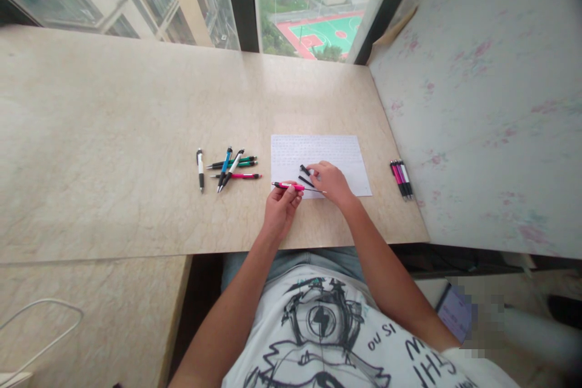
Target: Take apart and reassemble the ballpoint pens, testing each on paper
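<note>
My left hand (282,209) is closed around a pink pen barrel (293,187) with a black clip end at the left. A thin refill (314,190) sticks out of its right end, its tip passing just under my right hand (331,182). Two black pen parts lie over the white sheet of paper (318,148), which carries lines of writing. The fingertips of my right hand pinch at the upper black pen part (305,170). Just below it is the other, a narrow black piece (306,181).
To the left lie a crossed pile of pens (231,165) in blue, green, pink and white, and a lone white pen (200,170). A row of pink and white pens (401,179) sits by the floral wall (477,103). A window borders the stone-patterned desk (136,133).
</note>
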`<state>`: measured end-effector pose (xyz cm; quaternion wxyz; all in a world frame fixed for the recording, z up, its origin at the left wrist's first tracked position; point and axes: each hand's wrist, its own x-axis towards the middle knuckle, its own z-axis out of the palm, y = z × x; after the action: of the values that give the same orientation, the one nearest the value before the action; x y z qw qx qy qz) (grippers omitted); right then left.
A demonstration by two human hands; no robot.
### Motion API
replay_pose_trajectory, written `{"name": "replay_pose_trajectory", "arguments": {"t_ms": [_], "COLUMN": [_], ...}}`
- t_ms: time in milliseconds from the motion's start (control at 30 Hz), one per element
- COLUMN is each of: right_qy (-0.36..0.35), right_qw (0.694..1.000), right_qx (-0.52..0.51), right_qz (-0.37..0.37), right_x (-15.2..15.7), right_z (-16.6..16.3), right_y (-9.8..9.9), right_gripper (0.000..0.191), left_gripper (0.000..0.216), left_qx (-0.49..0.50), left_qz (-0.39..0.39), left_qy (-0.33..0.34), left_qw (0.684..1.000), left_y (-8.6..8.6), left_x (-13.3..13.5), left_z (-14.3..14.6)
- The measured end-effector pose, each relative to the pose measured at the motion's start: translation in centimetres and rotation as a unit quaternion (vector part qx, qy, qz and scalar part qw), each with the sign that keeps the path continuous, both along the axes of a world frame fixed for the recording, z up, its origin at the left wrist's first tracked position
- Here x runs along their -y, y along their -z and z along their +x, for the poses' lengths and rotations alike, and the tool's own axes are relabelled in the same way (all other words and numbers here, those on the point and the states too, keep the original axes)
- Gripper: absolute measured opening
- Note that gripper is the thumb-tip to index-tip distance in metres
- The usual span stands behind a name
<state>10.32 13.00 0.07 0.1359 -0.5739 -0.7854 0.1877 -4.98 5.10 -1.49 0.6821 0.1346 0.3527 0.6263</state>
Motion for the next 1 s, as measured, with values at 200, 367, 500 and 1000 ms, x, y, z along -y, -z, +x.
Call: {"name": "replay_pose_trajectory", "arguments": {"t_ms": [200, 367, 500, 1000], "right_qy": [0.028, 0.086, 0.153, 0.241], "right_qw": [0.999, 0.985, 0.912, 0.828], "right_qx": [-0.01, -0.15, -0.378, -0.503], "right_qz": [0.016, 0.024, -0.052, -0.057], "right_x": [0.4, 1.4, 3.8, 7.4], "right_z": [0.3, 1.0, 1.8, 1.1], "right_y": [0.1, -0.3, -0.9, -1.4], "right_gripper": [0.019, 0.017, 0.018, 0.021], "left_gripper": [0.027, 0.027, 0.027, 0.024], "left_qx": [0.001, 0.001, 0.004, 0.016], "left_qz": [-0.001, -0.004, -0.006, -0.004], "left_qy": [0.006, 0.001, -0.01, -0.04], "left_qw": [1.0, 1.0, 1.0, 0.999], "left_y": [0.1, -0.1, -0.3, 0.1], "left_x": [0.0, 0.0, 0.1, 0.0], "left_z": [0.0, 0.0, 0.0, -0.2]}}
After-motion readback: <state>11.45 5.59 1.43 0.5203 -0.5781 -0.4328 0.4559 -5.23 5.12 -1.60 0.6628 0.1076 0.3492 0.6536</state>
